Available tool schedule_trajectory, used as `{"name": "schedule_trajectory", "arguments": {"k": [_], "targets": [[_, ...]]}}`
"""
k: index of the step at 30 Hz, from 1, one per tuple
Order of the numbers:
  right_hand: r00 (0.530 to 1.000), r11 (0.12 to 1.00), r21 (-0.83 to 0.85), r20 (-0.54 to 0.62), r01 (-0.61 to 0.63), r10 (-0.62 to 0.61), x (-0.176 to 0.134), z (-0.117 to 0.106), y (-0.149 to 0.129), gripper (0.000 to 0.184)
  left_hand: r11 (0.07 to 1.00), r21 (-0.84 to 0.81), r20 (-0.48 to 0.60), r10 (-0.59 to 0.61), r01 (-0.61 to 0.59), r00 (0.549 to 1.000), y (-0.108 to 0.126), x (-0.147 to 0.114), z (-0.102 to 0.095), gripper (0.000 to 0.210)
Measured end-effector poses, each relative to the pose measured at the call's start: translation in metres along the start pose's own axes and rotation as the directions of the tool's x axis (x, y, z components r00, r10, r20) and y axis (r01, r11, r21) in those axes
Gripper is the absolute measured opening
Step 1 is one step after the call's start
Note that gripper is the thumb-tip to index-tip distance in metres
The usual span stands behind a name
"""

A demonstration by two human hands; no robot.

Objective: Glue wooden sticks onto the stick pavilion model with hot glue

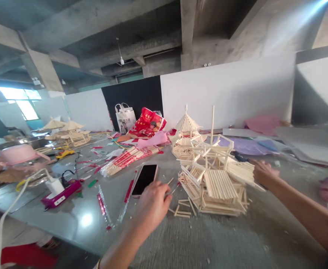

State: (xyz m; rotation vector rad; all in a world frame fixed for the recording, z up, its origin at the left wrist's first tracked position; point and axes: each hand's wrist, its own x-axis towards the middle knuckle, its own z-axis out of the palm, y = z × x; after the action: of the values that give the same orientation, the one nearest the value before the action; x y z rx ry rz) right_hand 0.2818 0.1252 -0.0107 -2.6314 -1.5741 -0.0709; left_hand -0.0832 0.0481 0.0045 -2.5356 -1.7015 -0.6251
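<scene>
A multi-tiered model pavilion made of pale wooden sticks stands on the grey table in front of me. My left hand is closed beside its left side, over the lower end of a black-screened phone. A thin pointed tool juts from its fingertips toward the model. Short cut sticks lie scattered just below. My right hand is at the far right side of the model, by a slanted stick panel and a dark object. Its fingers are blurred and partly hidden.
A bundle of sticks in red-printed plastic wrap lies behind the phone. Left are a purple power strip with a white cable, yellow pliers and a pink pot. A taller stick-built tower, bags and paper sheets are behind.
</scene>
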Motion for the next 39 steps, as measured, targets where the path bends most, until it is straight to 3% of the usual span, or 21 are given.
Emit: {"name": "schedule_trajectory", "arguments": {"k": [5, 12, 19, 26, 39], "targets": [[0.998, 0.991, -0.118, -0.029, 0.057, -0.061, -0.016, 0.008, -0.006, 0.027, 0.992, -0.129, 0.112, 0.001, 0.014, 0.994, 0.010, -0.005, 0.006, 0.015], [0.966, 0.964, -0.139, -0.097, 0.226, -0.241, -0.013, 0.010, 0.001, 0.022, 0.995, -0.094, 0.102, 0.025, -0.015, 0.994, 0.030, -0.003, 0.014, 0.019], [0.965, 0.977, -0.079, -0.159, 0.198, -0.208, -0.018, 0.006, 0.001, 0.021, 0.998, 0.040, 0.067, -0.040, 0.038, 0.997, 0.056, 0.005, 0.034, 0.017], [0.965, 0.978, -0.044, -0.161, 0.202, -0.207, -0.021, 0.002, 0.001, 0.021, 0.990, 0.088, 0.090, -0.115, 0.107, 0.989, 0.063, 0.008, 0.043, 0.016], [0.962, 0.976, -0.015, -0.165, 0.218, -0.217, -0.024, -0.003, 0.001, 0.021, 0.979, 0.140, 0.085, -0.163, 0.150, 0.983, 0.061, -0.004, 0.031, 0.019]]}}
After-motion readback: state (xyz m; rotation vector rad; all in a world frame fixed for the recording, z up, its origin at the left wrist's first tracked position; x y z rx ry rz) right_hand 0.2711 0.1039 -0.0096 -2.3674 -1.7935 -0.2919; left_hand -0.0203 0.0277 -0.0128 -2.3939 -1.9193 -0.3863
